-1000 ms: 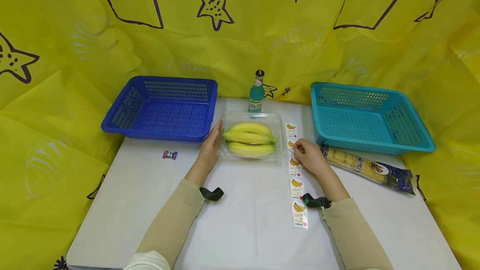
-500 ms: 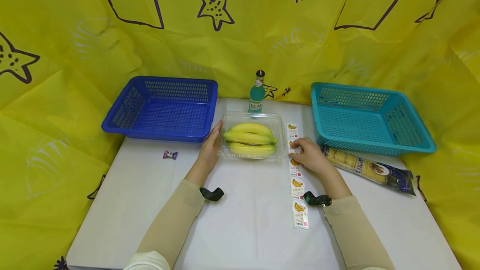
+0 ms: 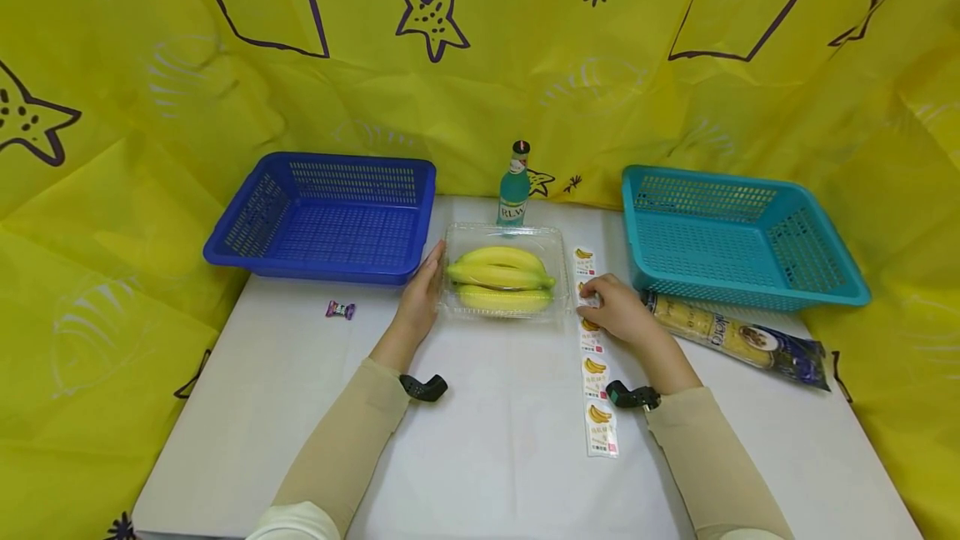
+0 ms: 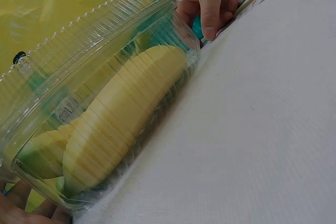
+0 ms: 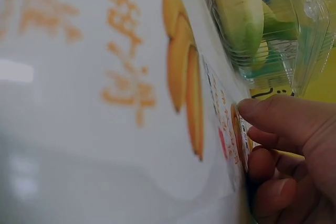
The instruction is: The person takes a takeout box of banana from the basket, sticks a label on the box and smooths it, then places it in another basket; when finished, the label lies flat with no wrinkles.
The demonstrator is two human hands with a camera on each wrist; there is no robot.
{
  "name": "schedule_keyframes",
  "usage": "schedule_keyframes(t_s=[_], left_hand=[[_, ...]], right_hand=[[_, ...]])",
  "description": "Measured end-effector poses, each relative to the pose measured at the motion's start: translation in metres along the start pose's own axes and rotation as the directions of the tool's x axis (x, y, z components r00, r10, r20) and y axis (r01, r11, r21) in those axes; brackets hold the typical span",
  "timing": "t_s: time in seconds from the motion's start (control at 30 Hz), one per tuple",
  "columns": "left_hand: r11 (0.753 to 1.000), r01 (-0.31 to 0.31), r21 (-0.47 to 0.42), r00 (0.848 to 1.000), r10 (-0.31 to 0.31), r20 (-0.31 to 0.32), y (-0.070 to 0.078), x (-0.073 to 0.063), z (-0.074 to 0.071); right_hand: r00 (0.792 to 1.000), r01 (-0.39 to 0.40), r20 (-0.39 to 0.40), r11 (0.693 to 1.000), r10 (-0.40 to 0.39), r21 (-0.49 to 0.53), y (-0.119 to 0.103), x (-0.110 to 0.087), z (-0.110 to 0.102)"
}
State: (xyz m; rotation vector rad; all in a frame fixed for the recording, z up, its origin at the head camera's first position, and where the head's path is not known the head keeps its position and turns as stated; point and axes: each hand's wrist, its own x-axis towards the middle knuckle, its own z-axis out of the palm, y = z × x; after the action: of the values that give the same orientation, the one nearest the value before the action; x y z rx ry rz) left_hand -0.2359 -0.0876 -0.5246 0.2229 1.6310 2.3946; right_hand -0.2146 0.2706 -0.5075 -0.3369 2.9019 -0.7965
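Note:
A clear plastic clamshell box [image 3: 504, 232] with several bananas [image 3: 501, 277] inside stands in front of me. My left hand [image 3: 418, 300] rests along the box's left side, fingers fairly straight; its fingertips show at the box's lower corner in the left wrist view. On the right lies a strip of banana labels [image 3: 595, 377], running away from me. My right hand [image 3: 618, 309] touches the strip near its second label from the far end, thumb and forefinger apart. The right wrist view shows its fingertips [image 5: 249, 107] right at the edge of a label.
A blue basket [image 3: 322, 267] stands at the back left, a teal basket [image 3: 750, 294] at the back right. A bottle of teal drink [image 3: 513, 190] is behind the box. A noodle packet [image 3: 738, 338] lies by the teal basket, a small wrapped candy [image 3: 340, 309] at left.
My right thumb and forefinger were together at the second label a second ago; they have spread apart over it and moved slightly. The left hand and box have stayed put.

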Motion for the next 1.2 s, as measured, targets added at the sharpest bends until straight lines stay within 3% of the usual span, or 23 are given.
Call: schedule_keyframes(t_s=[0.53, 0.97, 1.2], left_hand=[[1.000, 0.023, 0.009, 0.999, -0.024, 0.033, 0.0029, 0.0004, -0.0007], [1.000, 0.011, 0.003, 1.000, -0.011, -0.007, -0.0017, 0.0000, -0.0017], [1.000, 0.003, -0.007, 1.000, -0.003, -0.001, -0.0023, 0.0007, -0.0024]], right_hand=[[1.000, 0.011, 0.019, 1.000, -0.011, -0.018, 0.0009, 0.0024, -0.0017], [0.994, 0.084, -0.066, 0.991, -0.090, -0.100, -0.0014, 0.0000, -0.0056], [0.996, 0.041, -0.069, 0.995, -0.048, -0.092, -0.0048, 0.0008, -0.0096]])
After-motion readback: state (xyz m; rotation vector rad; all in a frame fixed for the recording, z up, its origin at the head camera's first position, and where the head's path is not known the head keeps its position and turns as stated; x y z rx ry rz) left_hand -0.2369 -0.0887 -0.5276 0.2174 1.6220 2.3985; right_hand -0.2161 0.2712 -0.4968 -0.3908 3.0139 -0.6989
